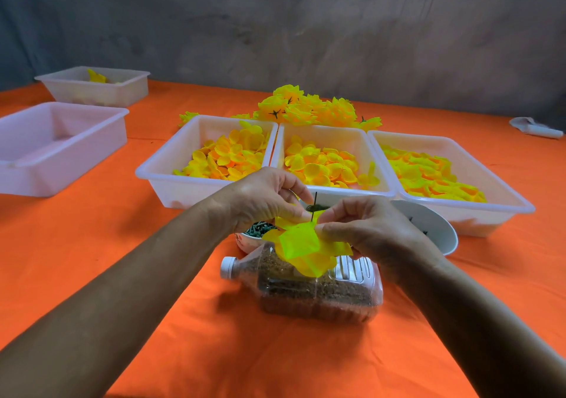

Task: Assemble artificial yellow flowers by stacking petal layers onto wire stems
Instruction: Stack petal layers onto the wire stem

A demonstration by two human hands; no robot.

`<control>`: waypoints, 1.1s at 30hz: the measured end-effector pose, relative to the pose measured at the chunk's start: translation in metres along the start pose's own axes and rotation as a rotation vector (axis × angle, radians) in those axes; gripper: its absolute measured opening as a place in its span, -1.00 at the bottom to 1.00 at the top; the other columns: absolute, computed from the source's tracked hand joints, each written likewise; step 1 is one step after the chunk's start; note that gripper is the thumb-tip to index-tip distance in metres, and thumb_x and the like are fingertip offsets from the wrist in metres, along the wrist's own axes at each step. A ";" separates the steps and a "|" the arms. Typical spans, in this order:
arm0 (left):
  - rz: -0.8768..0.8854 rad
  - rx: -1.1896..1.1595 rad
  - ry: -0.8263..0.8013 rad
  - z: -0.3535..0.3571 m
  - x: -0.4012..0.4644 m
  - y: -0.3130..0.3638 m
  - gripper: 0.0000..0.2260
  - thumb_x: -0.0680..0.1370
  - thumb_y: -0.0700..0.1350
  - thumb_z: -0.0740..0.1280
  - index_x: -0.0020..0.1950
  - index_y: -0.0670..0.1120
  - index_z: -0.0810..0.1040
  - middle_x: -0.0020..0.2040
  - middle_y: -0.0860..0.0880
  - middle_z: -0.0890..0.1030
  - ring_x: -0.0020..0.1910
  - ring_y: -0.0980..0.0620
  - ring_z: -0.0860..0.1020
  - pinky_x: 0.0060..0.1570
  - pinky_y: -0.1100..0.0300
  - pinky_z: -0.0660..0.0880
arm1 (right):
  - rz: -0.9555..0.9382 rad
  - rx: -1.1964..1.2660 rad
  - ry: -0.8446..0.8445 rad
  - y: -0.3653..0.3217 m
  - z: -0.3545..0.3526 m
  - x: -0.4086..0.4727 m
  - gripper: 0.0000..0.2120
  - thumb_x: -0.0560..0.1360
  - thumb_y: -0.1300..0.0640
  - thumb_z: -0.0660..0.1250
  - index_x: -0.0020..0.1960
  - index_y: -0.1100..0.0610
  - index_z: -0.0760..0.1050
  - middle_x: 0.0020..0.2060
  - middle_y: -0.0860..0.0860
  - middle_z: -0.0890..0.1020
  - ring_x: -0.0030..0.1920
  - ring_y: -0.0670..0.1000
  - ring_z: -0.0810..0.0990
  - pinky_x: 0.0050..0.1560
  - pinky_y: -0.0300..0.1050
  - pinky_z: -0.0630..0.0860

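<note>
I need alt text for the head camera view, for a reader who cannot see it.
Left hand and right hand pinch yellow petal layers threaded on a thin dark wire stem, above a lying plastic bottle. Behind stand three white trays of petals and finished flowers.

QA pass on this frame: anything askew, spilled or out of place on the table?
Only the capped plastic bottle stands out: it lies on its side on the orange cloth, under the hands, its brown granules settled along its lower side. Nothing has spilled. The three petal trays sit in a row, edges touching, with finished flowers heaped behind.
</note>
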State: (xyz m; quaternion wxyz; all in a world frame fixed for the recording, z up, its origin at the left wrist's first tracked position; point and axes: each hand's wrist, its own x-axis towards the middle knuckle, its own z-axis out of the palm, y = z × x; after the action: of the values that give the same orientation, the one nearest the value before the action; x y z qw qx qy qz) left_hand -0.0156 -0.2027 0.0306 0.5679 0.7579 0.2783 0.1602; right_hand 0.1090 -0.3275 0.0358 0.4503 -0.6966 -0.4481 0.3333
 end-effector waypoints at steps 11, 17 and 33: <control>0.130 0.123 0.136 0.009 -0.005 -0.006 -0.86 0.38 -0.35 0.47 -0.13 -0.17 0.63 -0.25 -0.11 0.61 -0.27 0.03 0.54 -0.26 0.20 0.48 | -0.026 -0.062 0.024 0.010 0.001 -0.008 -0.86 0.37 0.24 0.47 -0.29 0.11 0.54 -0.44 0.06 0.52 -0.51 -0.09 0.36 -0.52 -0.29 0.27; 0.371 0.274 0.182 0.012 -0.027 0.004 -0.87 0.40 -0.31 0.45 -0.20 -0.07 0.67 -0.03 -0.01 0.62 0.02 0.13 0.57 0.10 0.28 0.44 | -0.028 -0.055 0.022 0.009 0.001 -0.008 -0.85 0.36 0.24 0.48 -0.30 0.12 0.54 -0.51 -0.02 0.49 -0.59 -0.18 0.34 -0.55 -0.34 0.26; 0.353 0.028 0.136 0.017 -0.020 -0.022 -0.88 0.19 -0.09 0.59 -0.37 0.01 0.68 -0.31 0.10 0.64 -0.20 0.13 0.58 -0.05 -0.07 0.50 | 0.001 0.015 -0.052 0.011 -0.014 -0.006 -0.88 0.36 0.35 0.46 -0.27 0.17 0.59 -0.48 0.06 0.57 -0.57 -0.16 0.45 -0.56 -0.39 0.30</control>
State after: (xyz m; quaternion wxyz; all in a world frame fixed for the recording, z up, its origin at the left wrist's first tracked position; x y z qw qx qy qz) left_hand -0.0275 -0.2239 0.0057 0.5002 0.7902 0.1810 0.3044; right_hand 0.1226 -0.3398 0.0312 0.4437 -0.6845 -0.4568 0.3549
